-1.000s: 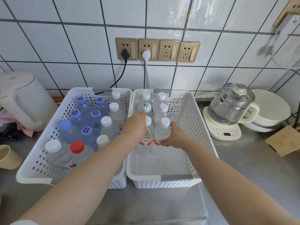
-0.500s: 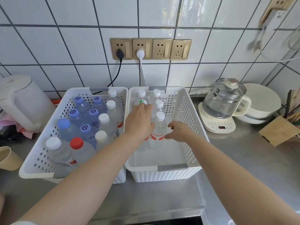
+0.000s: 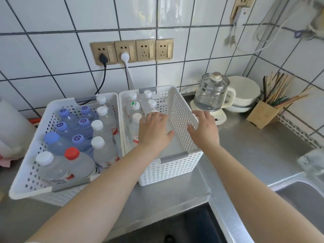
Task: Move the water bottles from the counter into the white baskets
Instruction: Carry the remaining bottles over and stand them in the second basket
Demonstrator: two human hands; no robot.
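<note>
- Stainless steel surface [image 3: 249,155] across the lower half of the frame, white tiled wall behind.
- Far left edge: white appliance [image 3: 10,130], partly cut off.
- Left of centre: left white basket [image 3: 26,172], packed with upright water bottles — purple-capped bottles [image 3: 78,139] toward its back and middle, white-capped bottles [image 3: 101,144] along its right side, one red-capped bottle [image 3: 77,162] near its front.
- Upper centre on the wall: row of gold sockets [image 3: 132,50], black plug and white plug in the two left ones.
- Centre: right white basket [image 3: 180,120], touching the left one side by side; clear water bottles [image 3: 135,109] with white caps standing in its back left part, front part bare.
- Centre, over that basket: left hand [image 3: 154,130], palm down, fingers relaxed and spread above the bottles, grip released, holding nothing visible.
- Just right of it: right hand [image 3: 204,128], above the basket's right rim, fingers straight and loose, grip released; contact with the rim unclear.
- Right of centre: glass kettle [image 3: 212,95] on a cream base, white round pot [image 3: 245,92] behind it.
- Further right: wooden holder [image 3: 263,116] full of chopsticks.
- Right edge, middle height: blurred clear bottle-like thing [image 3: 312,162] on the surface beside the sink [image 3: 301,195]; too smeared to identify surely.
</note>
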